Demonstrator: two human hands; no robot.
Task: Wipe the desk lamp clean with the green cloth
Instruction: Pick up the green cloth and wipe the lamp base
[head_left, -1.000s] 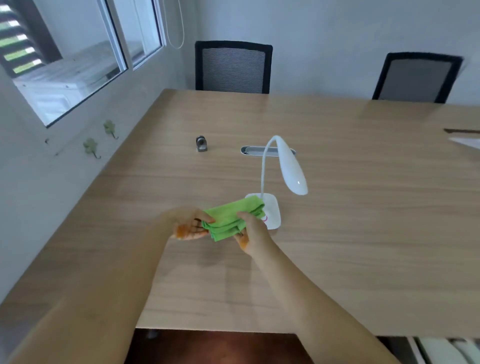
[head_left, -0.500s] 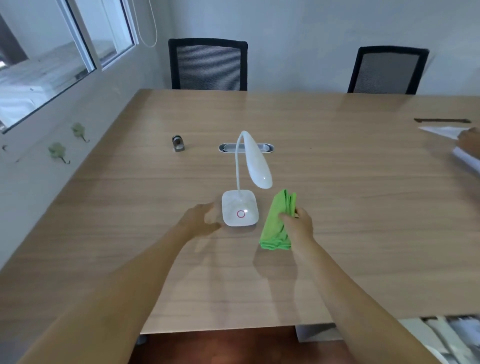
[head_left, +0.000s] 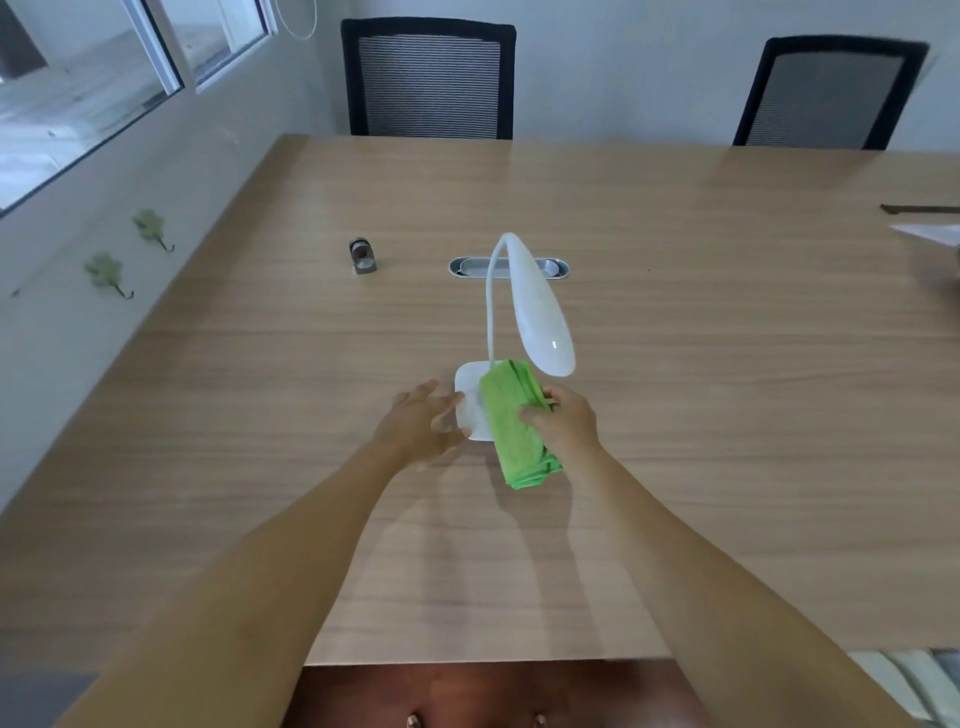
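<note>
The folded green cloth (head_left: 517, 426) is gripped in the right hand (head_left: 566, 423), thumb over its top and fingers curled round its right side, and is laid across the right part of the desk lamp's base (head_left: 470, 402); the near end of the cloth hangs past the base's front edge over the table (head_left: 727, 415). The left hand (head_left: 421, 421) is held spread and loose, fingers apart, with the fingertips touching the left edge of the base; nothing is gripped in it. The desk lamp (head_left: 540, 322) is placed directly ahead of both hands, its thin neck rising from the back of the base and its long white head bent forward, so that the tip is hung just above and beyond the right hand's knuckles. Bare tabletop is left to the right of the right hand, to the left of the left hand, and between the hands and the near table edge. Farther out beyond the hands, a cable slot (head_left: 509, 267) is set in the table behind the lamp, and a small dark object (head_left: 362, 255) is seen well to the left of it. Two chairs (head_left: 428, 78) are stood at the far edge.
</note>
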